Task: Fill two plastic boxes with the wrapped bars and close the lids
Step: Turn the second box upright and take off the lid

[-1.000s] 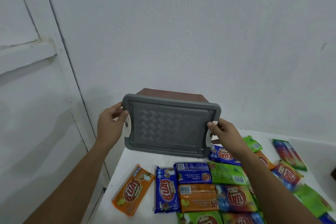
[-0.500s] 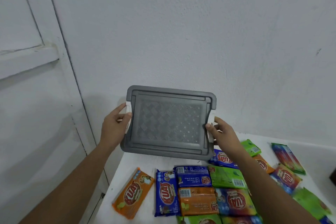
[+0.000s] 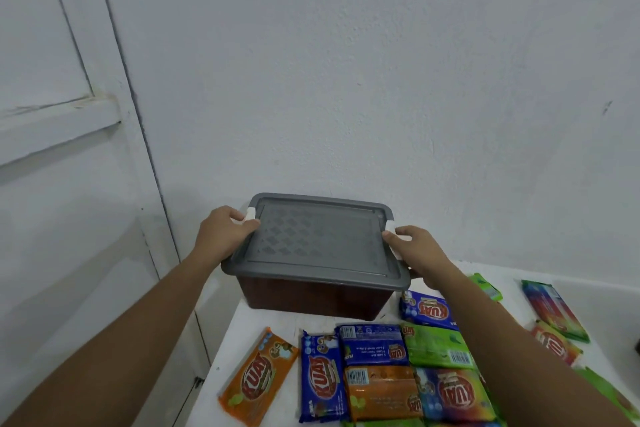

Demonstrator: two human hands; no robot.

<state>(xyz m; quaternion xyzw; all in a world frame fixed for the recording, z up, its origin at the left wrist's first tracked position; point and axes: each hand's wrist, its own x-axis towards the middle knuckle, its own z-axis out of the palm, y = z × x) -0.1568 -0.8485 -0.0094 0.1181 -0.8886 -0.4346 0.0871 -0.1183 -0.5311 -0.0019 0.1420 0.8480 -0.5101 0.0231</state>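
Box (image 3: 311, 298), brown plastic under a grey lid (image 3: 317, 243), sits on the white table (image 3: 277, 329) between both hands. Left hand (image 3: 221, 236) and right hand (image 3: 415, 253) curl fingers around the white end latches. It looks stiff, light and smooth; the ends seem the best hold.

even soft light, sharp centre, wide-angle bending at edges.

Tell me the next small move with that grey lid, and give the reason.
Probably press the white clips down to latch it. The grey lid already lies flat on the brown box, and the left hand and right hand each grip one end at a white clip, so latching looks like what is left.
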